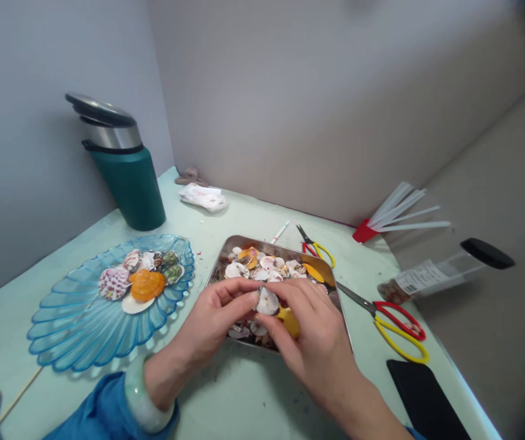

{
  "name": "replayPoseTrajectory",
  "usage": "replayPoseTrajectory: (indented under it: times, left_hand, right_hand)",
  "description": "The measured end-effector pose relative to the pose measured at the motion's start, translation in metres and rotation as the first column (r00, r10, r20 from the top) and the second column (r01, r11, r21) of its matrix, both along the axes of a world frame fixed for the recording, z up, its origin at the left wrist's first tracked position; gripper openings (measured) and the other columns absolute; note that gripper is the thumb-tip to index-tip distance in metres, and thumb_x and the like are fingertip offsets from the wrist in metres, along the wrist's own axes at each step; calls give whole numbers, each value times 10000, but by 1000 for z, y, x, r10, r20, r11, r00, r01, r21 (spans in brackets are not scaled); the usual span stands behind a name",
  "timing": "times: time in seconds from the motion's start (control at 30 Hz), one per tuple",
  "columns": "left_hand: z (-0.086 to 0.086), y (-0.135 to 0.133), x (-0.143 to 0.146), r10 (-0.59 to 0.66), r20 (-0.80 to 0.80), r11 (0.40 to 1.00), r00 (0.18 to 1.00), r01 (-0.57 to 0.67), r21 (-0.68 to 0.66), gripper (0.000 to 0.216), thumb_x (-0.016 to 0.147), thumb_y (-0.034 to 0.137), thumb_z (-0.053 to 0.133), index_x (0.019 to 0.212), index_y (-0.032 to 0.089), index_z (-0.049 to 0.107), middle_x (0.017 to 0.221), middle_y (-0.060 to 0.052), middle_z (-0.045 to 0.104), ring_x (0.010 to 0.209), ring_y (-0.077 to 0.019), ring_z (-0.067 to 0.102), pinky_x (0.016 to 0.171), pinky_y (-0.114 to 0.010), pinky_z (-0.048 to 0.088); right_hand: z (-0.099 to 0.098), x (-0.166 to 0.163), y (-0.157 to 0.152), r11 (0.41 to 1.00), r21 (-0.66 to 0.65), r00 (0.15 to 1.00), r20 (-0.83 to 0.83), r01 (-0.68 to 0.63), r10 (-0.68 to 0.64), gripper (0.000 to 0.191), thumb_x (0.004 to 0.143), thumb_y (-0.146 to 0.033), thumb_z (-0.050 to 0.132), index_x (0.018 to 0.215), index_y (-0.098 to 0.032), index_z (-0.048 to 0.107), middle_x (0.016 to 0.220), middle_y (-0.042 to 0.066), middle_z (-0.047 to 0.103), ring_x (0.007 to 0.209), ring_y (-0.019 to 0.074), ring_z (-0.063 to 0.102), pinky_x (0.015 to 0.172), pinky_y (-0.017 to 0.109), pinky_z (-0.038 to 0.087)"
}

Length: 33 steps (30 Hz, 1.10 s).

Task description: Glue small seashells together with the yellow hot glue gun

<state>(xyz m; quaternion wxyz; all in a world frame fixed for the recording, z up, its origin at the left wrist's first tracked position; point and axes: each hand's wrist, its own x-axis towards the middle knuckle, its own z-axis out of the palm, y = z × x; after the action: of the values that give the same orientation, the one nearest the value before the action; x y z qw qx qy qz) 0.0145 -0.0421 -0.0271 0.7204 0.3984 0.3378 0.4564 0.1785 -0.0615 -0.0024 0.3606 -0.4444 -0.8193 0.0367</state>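
Between the fingertips of my left hand and my right hand is a small whitish seashell. Both hands are closed on it, thumbs and fingers pinching from either side. They hover over a metal tray filled with mixed white, orange and yellow shells, partly hidden by my fingers. To the left, a blue scalloped plate carries an orange scallop shell, a purple-speckled shell, a white shell and some greenish ones.
A green bottle stands behind the plate. Right of the tray are large scissors, small scissors, a black phone, a clear jar and a red cup of glue sticks. A plastic bag lies at the back.
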Motion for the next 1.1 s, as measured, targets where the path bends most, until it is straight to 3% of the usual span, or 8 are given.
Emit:
replayPoseTrajectory:
  times: [0.27, 0.7, 0.9, 1.1]
  left_hand:
    - [0, 1, 2, -1, 23, 1000, 1000, 1, 3, 273, 838, 311, 661, 1087, 214, 716, 1019, -68, 745, 967, -196, 656, 812, -269, 494]
    - [-1, 0, 0, 13, -41, 997, 999, -10, 72, 307, 825, 262, 673, 1130, 234, 691, 1178, -65, 701, 1093, -227, 617, 904, -302, 467]
    - [0, -1, 1, 32, -48, 999, 998, -29, 45, 320, 838, 289, 652, 1154, 251, 676, 1196, -62, 686, 1030, -228, 635, 869, -318, 481]
    - [0, -1, 1, 27, -147, 981, 989, 2, 194, 243, 845, 286, 642, 1070, 208, 691, 1095, -61, 702, 1016, -210, 612, 882, -291, 457]
  right_hand:
    - [-4, -6, 0, 986, -163, 970, -232, 39, -77, 243, 835, -149, 649, 1057, -219, 577, 977, 36, 648, 892, 202, 584, 774, 334, 452]
    - [-6, -8, -1, 968, -248, 960, -264, 25, -92, 357, 822, -102, 621, 1142, -238, 543, 1076, 44, 625, 973, 205, 578, 832, 337, 470]
    - [4, -1, 1, 991, -132, 954, -294, 15, -53, 233, 907, -131, 533, 1112, -229, 585, 1023, 53, 622, 925, 192, 587, 813, 345, 484]
    - [2, 0, 2, 998, -54, 963, -269, -21, 6, 234, 893, -61, 518, 1037, -208, 630, 991, 63, 621, 956, 189, 590, 862, 357, 483]
